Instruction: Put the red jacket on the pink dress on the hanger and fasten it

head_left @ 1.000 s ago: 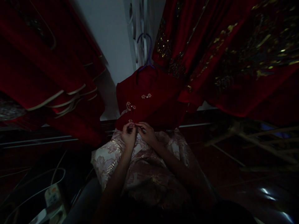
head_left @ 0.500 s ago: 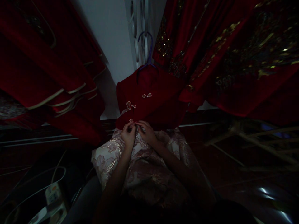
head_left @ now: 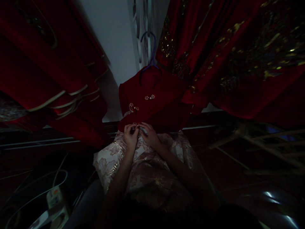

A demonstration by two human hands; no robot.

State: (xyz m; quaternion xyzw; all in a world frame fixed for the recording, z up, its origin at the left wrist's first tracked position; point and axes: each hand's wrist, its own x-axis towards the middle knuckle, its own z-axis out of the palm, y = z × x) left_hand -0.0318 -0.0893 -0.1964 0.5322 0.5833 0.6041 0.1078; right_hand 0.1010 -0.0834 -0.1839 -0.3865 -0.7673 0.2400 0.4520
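A red garment (head_left: 164, 108) hangs from a purple hanger (head_left: 153, 52) straight in front of me. Beaded floral fasteners (head_left: 149, 97) sit on its upper chest, with another beaded ornament (head_left: 133, 108) lower on the left. At the garment's lower edge, my left hand (head_left: 131, 135) is closed in a pinch, its fingertips on a small beaded fastening at the edge. My right hand (head_left: 149, 135) meets it there, thumb and finger pinched on the red cloth. The exact spot between the fingertips is small and dark. Below both hands lies pale floral brocade cloth (head_left: 143, 171) with a metallic sheen.
Red garments with light piping (head_left: 78, 73) hang at left; red ones with gold sequins (head_left: 228, 63) hang at right. A metal chain rack (head_left: 148, 19) holds the hanger. A power strip (head_left: 54, 197) with a white cable lies lower left. A wooden frame (head_left: 257, 143) stands at right.
Both hands stay at the same place on the garment's lower edge, with only slight finger movement. The sequined garment at right has shifted a little.
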